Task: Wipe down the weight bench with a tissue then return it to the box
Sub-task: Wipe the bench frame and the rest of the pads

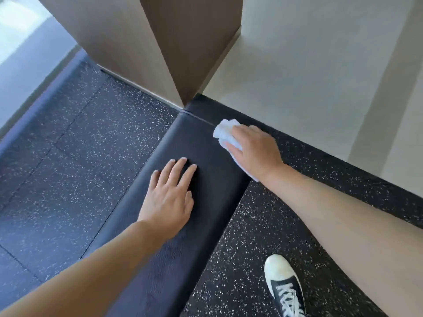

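The black padded weight bench [183, 225] runs from the bottom middle up to the wall corner. My left hand [170, 195] lies flat on the pad's middle, fingers straight and spread. My right hand [254, 149] presses a crumpled white tissue [223, 131] against the bench's right edge near its far end. The fingers lie over the tissue, which sticks out past the fingertips and below the wrist. The tissue box is not in view.
Black speckled rubber flooring [68, 156] surrounds the bench. A beige wall corner [164, 53] meets the bench's far end, with a pale wall [309, 65] to the right. My black and white sneaker [286, 287] stands on the floor at the bottom right.
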A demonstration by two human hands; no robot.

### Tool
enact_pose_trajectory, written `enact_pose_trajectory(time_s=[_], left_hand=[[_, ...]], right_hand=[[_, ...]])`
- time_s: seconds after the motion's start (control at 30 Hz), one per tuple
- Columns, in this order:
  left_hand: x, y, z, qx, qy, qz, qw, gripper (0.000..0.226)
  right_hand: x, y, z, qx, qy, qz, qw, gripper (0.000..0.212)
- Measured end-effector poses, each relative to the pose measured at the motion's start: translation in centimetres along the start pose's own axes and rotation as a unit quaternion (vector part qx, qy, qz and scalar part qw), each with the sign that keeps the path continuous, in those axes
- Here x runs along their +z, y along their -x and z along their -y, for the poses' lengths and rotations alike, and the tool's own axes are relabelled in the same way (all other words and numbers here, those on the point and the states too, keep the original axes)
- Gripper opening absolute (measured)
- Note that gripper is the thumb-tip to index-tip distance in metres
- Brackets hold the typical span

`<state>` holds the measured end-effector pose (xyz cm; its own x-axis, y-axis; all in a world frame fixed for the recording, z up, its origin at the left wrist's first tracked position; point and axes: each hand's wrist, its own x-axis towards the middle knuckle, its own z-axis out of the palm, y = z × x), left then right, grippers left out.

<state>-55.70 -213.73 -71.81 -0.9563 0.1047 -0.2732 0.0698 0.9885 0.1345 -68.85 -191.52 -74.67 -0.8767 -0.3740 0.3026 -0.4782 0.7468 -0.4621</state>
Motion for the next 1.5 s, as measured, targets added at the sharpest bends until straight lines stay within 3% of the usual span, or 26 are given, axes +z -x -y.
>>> enact_pose_trajectory(time_s=[0.17, 0.37, 0.53, 0.63, 0.77, 1.0, 1.27, 1.5], left_hand=[[0.4, -7.9, -3.3, -0.007, 0.008, -0.060, 0.998, 0.064], [2.9, -8.9, -4.4, -0.041, 0.065, -0.156, 0.985, 0.064], [3.0, -9.2, -4.3, -0.047, 0.056, -0.149, 0.986, 0.069], [3.1, -9.2, -4.2, -0.046, 0.046, -0.144, 0.987, 0.070], [3.3, -9.3, -4.0, -0.052, 0.036, -0.133, 0.989, 0.072], [3.3, -9.5, -4.0, -0.048, 0.021, -0.129, 0.990, 0.074], [3.4, -9.4, -3.9, -0.038, 0.021, -0.141, 0.989, 0.072], [3.9, -9.4, -3.7, -0.032, 0.035, -0.155, 0.987, 0.071]], right_hand=[[1.8, -4.2, -2.7, 0.096, -0.010, -0.015, 0.995, 0.026], [1.6, -2.0, -5.1, 0.254, -0.092, -0.086, 0.959, 0.037], [1.1, 5.2, -2.3, 0.313, -0.176, -0.110, 0.927, 0.045], [1.5, 7.3, -1.0, 0.372, -0.238, -0.084, 0.894, 0.034], [2.1, 4.9, -2.2, 0.383, -0.251, -0.105, 0.883, 0.017], [2.2, -0.2, -6.4, 0.432, -0.296, -0.131, 0.842, 0.021], [3.2, 4.2, -0.3, 0.497, -0.317, -0.212, 0.779, 0.009], [4.0, 3.5, 0.1, 0.512, -0.296, -0.251, 0.767, 0.008]])
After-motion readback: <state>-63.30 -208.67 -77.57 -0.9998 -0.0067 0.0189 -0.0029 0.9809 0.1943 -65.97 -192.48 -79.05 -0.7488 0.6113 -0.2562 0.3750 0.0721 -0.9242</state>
